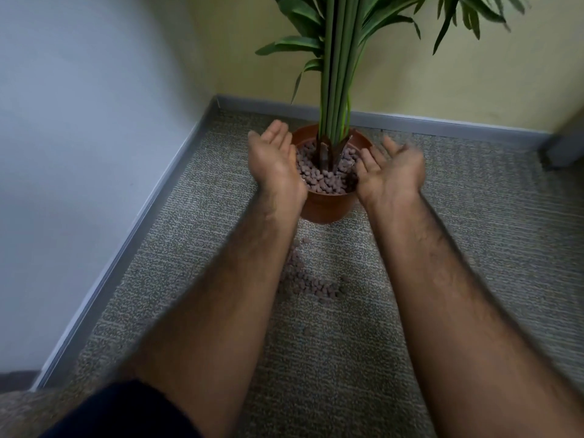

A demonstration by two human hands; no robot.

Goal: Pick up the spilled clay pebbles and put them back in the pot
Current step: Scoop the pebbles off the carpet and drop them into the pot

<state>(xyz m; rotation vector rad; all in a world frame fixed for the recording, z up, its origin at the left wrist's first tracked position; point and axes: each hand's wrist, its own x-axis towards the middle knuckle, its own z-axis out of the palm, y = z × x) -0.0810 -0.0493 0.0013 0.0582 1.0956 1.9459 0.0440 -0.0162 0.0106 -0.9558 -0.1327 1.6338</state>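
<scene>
Flanking the pot (328,207), left hand (275,159), right hand (392,172) spread, seemingly empty.

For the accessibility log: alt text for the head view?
Two open, empty hands, left hand and right hand, flank a brown pot of clay pebbles holding a green plant. More spilled pebbles lie on grey carpet in front.

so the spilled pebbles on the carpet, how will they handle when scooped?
The spilled pebbles are small, rounded and loose, so they would probably roll and slip between fingers. The textured carpet likely checks rolling, since they lie in a cluster. They look porous, so probably light.
</scene>
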